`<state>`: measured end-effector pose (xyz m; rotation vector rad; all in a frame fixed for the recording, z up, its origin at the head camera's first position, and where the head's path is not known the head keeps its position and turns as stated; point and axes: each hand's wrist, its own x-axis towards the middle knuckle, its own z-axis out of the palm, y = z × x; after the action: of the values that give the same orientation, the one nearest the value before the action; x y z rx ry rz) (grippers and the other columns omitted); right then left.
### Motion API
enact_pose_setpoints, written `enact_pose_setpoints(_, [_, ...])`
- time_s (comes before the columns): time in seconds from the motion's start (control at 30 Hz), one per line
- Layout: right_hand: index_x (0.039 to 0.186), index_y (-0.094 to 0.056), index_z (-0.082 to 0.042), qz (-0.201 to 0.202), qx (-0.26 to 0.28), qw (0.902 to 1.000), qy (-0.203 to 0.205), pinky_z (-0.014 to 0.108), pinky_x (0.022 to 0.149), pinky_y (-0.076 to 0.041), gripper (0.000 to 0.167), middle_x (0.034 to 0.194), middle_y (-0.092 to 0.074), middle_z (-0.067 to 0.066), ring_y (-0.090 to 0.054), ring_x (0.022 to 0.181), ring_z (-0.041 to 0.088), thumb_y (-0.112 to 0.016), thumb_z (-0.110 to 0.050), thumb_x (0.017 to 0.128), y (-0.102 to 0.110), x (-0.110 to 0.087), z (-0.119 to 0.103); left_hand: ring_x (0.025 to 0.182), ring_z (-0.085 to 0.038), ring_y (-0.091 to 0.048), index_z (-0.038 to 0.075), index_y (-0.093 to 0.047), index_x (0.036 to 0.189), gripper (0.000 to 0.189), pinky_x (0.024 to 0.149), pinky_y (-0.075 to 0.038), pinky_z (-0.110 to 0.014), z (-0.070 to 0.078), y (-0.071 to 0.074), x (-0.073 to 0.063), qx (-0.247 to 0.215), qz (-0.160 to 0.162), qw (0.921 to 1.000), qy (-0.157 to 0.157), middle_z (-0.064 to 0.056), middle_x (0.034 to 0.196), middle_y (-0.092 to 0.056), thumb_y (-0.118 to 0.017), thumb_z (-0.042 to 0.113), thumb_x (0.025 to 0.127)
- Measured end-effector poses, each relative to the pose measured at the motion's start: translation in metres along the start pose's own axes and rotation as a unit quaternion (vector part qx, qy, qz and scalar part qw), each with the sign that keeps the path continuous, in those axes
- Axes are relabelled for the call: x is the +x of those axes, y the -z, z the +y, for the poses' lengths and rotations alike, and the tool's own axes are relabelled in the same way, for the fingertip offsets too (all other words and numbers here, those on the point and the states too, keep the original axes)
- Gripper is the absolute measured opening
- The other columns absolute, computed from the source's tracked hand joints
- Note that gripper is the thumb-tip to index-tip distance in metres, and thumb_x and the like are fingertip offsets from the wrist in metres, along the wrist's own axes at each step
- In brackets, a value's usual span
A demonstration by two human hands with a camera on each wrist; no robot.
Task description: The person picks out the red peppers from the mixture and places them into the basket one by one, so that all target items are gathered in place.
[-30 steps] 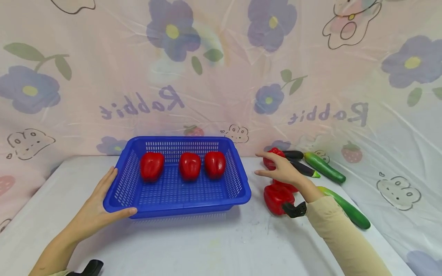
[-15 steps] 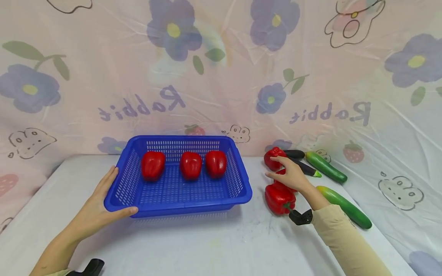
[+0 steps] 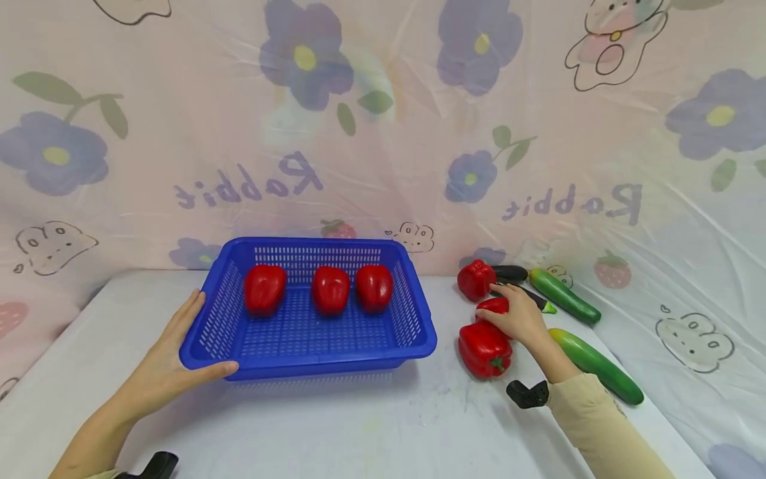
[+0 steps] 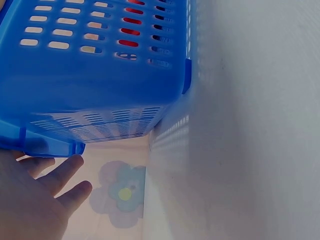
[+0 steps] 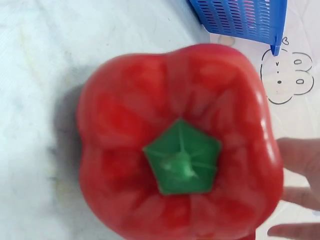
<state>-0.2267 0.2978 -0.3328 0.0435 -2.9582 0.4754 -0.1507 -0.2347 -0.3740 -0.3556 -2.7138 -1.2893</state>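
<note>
In the head view, my left hand (image 3: 158, 359) is at the near-left corner of a blue plastic basket (image 3: 311, 364). Its thumb lies along the front rim and its straight fingers along the left side; the left wrist view shows spread fingers (image 4: 75, 195) by the rim. Three red bell peppers (image 3: 330, 291) sit inside. My right hand (image 3: 522, 318) reaches over a middle red bell pepper (image 3: 493, 306), thumb and forefinger spread either side of it, the rest covered by the hand. A nearer bell pepper (image 5: 120, 110) with a green stem fills the right wrist view.
Another red bell pepper (image 3: 476, 280) lies farther back. Beside it are two dark eggplants (image 3: 510, 273), partly hidden, and a green zucchini (image 3: 565, 296). A second zucchini (image 3: 598, 366) lies near the right edge of the white table (image 3: 335, 432). A patterned cloth (image 3: 383, 133) hangs behind.
My right hand has come down and slightly right, from above the far bell pepper to around the middle one. My left hand and the basket have stayed in place.
</note>
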Motion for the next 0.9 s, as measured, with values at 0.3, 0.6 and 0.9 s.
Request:
enact_pose_setpoints(0.3, [0.136, -0.048, 0.003, 0.014, -0.009, 0.9984, -0.054, 0.057, 0.081, -0.054, 0.067, 0.132, -0.049, 0.033, -0.047, 0.115, 0.05, -0.069, -0.034, 0.084, 0.003, -0.008, -0.003, 0.143, -0.05, 0.003, 0.031, 0.008, 0.153, 0.115, 0.094, -0.012, -0.083, 0.001, 0.001, 0.001, 0.006, -0.005, 0.9999, 0.008, -0.005, 0.162, 0.012, -0.078, 0.035, 0.077])
enact_pose_setpoints(0.6, [0.138, -0.042, 0.007, -0.009, 0.015, 0.9965, -0.082, 0.057, 0.081, -0.054, 0.072, 0.126, -0.047, 0.035, -0.045, 0.113, 0.05, -0.067, -0.035, 0.085, -0.002, -0.005, 0.005, 0.144, -0.049, 0.003, 0.027, 0.006, 0.154, 0.116, 0.095, -0.012, -0.082, 0.001, -0.001, 0.002, -0.001, -0.005, 1.0, 0.004, -0.007, 0.162, 0.011, -0.079, 0.033, 0.076])
enact_pose_setpoints(0.9, [0.132, -0.048, 0.005, -0.002, 0.038, 0.9985, -0.039, 0.062, 0.088, -0.049, 0.064, 0.133, -0.041, 0.036, -0.041, 0.119, 0.052, -0.073, -0.028, 0.082, -0.009, 0.007, 0.021, 0.144, -0.049, 0.004, 0.031, 0.007, 0.154, 0.115, 0.096, -0.01, -0.082, 0.001, 0.0, 0.0, -0.008, 0.0, 1.0, -0.001, -0.005, 0.162, 0.011, -0.079, 0.033, 0.077])
